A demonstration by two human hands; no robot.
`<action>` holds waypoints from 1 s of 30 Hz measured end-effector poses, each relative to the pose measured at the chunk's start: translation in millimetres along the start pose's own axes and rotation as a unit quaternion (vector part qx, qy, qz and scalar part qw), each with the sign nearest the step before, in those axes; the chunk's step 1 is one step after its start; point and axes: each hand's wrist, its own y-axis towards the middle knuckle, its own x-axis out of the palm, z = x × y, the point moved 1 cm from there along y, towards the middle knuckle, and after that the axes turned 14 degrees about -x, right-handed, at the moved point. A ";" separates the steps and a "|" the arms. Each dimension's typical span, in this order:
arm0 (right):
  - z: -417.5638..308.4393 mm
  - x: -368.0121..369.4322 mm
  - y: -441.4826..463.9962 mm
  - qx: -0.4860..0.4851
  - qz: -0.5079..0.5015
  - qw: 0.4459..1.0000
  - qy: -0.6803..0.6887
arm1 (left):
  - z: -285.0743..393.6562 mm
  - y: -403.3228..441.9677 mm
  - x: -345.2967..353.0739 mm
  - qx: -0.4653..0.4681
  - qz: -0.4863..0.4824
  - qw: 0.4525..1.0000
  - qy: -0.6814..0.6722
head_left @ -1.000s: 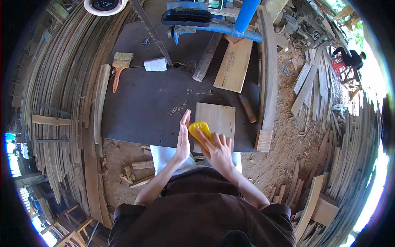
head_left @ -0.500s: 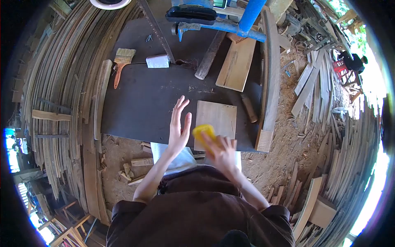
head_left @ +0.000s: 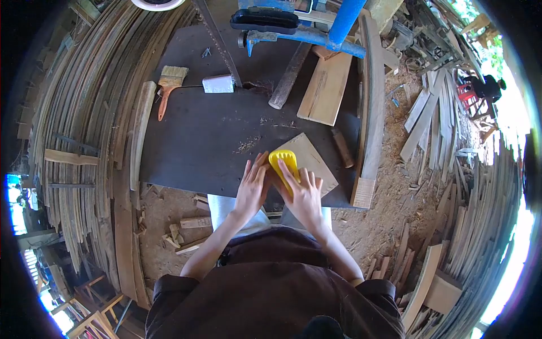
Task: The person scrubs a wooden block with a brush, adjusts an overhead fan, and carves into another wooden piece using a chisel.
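Note:
My right hand (head_left: 305, 196) is closed around a yellow oblong tool (head_left: 284, 164) shaped like a scrub brush, with a ridged far end. Its forefinger lies along the top, and the tool's underside is hidden. The tool is over the left part of a square wooden board (head_left: 314, 161), turned cornerwise near the table's front edge. At the board's left edge is my left hand (head_left: 252, 189), its fingers pointing forward and the thumb side against the board. That contact is partly hidden. A patch of wood dust (head_left: 247, 145) lies just beyond the left fingertips.
On the dark table (head_left: 186, 147) are a paintbrush (head_left: 167, 87), a white block (head_left: 218, 85), a rough wooden bar (head_left: 289, 76), a plank (head_left: 324, 93) and a short wooden handle (head_left: 342, 148). A blue metal frame (head_left: 305, 37) spans the back. Stacked timber (head_left: 84, 130) flanks the left.
The board has turned cornerwise. My left hand has come down from above the table to the board's left edge, uncovering the dust. The yellow tool now points more forward in my right hand.

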 end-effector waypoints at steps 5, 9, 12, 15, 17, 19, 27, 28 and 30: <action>49.4 -20.2 -10.3 0.097 0.013 0.989 -0.115 | 0.0 -0.2 -4.9 -0.009 0.003 0.999 -0.037; 81.5 -26.2 -10.9 0.143 0.079 0.979 -0.123 | -2.4 1.4 -6.5 -0.014 -0.009 0.999 -0.047; 29.8 -44.1 -4.7 0.141 0.033 0.987 -0.066 | -1.2 0.2 -5.2 -0.029 -0.006 0.999 -0.039; -18.3 -19.1 -22.2 0.045 0.008 0.998 -0.039 | -2.5 -1.5 -2.5 -0.032 0.002 0.999 -0.041; -25.5 -6.4 -36.5 0.049 -0.015 0.998 -0.021 | -1.2 -4.1 -2.8 -0.029 0.003 0.999 -0.032; -25.1 -12.6 -45.1 0.044 -0.046 0.997 -0.050 | -1.6 -7.7 -4.2 -0.029 0.006 0.999 -0.020; 23.9 -67.9 -97.1 0.033 -0.044 0.998 -0.044 | 2.4 2.4 -4.1 -0.032 0.021 0.998 -0.045; 23.4 -69.9 -99.0 0.037 -0.036 0.999 -0.014 | 2.1 7.4 -5.0 -0.035 0.022 0.998 -0.044; 24.2 -70.0 -103.4 0.041 -0.020 0.999 0.023 | 7.3 22.1 -4.6 -0.005 0.031 0.999 -0.036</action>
